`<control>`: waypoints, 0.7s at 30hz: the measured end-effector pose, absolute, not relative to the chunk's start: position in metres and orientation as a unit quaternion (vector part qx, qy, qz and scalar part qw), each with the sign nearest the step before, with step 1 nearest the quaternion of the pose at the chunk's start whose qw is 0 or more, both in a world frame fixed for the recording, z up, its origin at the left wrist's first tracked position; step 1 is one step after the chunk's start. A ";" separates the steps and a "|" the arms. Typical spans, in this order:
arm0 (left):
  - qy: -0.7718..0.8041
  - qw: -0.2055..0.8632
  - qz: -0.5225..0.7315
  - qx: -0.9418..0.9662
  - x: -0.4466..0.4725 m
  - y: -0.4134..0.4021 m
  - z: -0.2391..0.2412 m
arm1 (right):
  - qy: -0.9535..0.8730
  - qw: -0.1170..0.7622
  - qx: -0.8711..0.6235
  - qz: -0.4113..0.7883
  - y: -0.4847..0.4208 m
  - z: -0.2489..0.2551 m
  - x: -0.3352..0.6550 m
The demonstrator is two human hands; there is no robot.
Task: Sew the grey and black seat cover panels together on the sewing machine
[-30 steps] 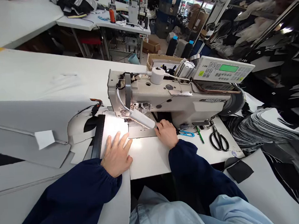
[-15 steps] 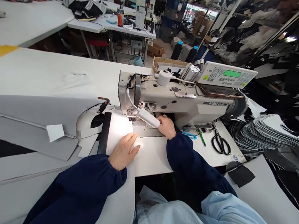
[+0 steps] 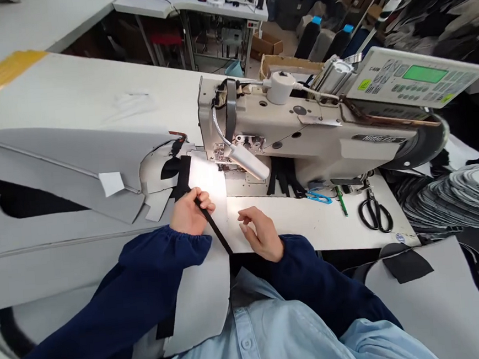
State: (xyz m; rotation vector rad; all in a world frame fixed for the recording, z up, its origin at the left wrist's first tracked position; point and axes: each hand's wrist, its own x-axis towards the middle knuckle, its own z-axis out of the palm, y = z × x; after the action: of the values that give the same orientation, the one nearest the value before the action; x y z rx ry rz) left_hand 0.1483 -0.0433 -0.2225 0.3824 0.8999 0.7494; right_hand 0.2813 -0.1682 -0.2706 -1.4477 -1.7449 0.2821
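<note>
Black strip point(image 3: 209, 220) in left hand point(image 3: 190, 212)

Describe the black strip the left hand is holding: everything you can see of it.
The black strip is a narrow, flat band, matte, seemingly fabric. It runs diagonally from the dark pieces left of the sewing machine, through the left hand, down to the table edge. The fingers pinch it near its middle; it lies across the lit white panel. The right hand hovers close, not touching it.

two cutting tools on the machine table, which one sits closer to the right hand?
The small blue-handled snips, lying nearer the right hand. The larger black scissors lie farther out, past the green pen.
</note>
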 end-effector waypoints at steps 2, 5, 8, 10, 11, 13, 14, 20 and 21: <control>0.433 0.810 0.379 0.116 0.141 -0.039 -0.213 | -0.746 0.409 -0.519 0.079 -0.173 -0.276 0.279; 0.426 0.808 0.398 0.084 0.139 -0.034 -0.203 | -0.797 0.401 -0.451 0.026 -0.174 -0.280 0.271; 0.413 0.809 0.406 0.106 0.141 -0.033 -0.201 | -0.785 0.428 -0.448 -0.022 -0.169 -0.281 0.263; 0.419 0.804 0.394 0.151 0.141 -0.034 -0.205 | -0.777 0.442 -0.448 -0.031 -0.166 -0.281 0.261; 0.430 0.794 0.383 0.192 0.140 -0.035 -0.208 | -0.774 0.447 -0.448 -0.021 -0.166 -0.281 0.260; 0.463 0.743 0.356 0.328 0.136 -0.038 -0.215 | -0.759 0.466 -0.453 0.031 -0.165 -0.280 0.259; 0.475 0.698 0.337 0.417 0.133 -0.039 -0.219 | -0.741 0.485 -0.459 0.070 -0.165 -0.279 0.259; 0.411 0.411 0.144 0.801 0.115 -0.045 -0.228 | -0.557 0.605 -0.510 0.251 -0.156 -0.275 0.258; 0.403 0.399 0.118 0.815 0.114 -0.046 -0.227 | -0.536 0.611 -0.520 0.262 -0.153 -0.275 0.259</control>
State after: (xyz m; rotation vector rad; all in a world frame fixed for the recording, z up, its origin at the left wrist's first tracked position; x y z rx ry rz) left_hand 0.1140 -0.0463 -0.2268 2.0622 1.0195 0.2998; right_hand 0.2590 -0.1528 -0.2747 -1.2007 -1.2357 0.6046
